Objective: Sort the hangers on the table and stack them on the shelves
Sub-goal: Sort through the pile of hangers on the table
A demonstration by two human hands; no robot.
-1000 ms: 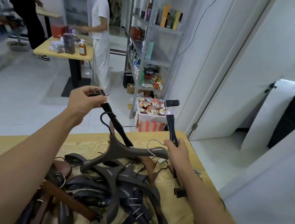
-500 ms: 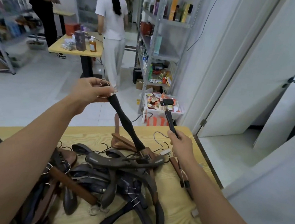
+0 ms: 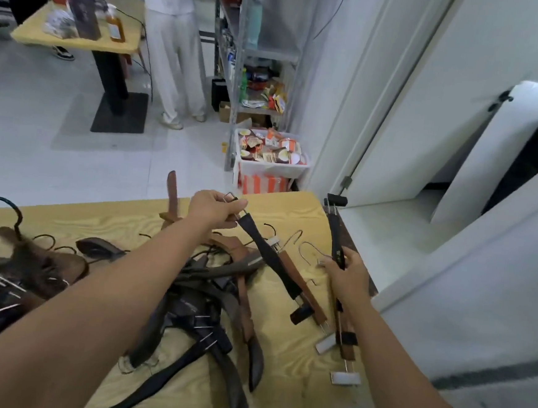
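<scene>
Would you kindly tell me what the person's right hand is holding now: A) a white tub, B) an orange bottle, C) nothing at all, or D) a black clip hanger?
D: the right hand has its fingers curled round the bar of a black clip hanger, held above the table.

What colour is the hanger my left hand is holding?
The hanger in the left hand is black, seen best in the head view.

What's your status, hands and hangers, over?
Left hand grips black hanger by its clip. Right hand grips second hanger. Pile tangled on table.
</scene>
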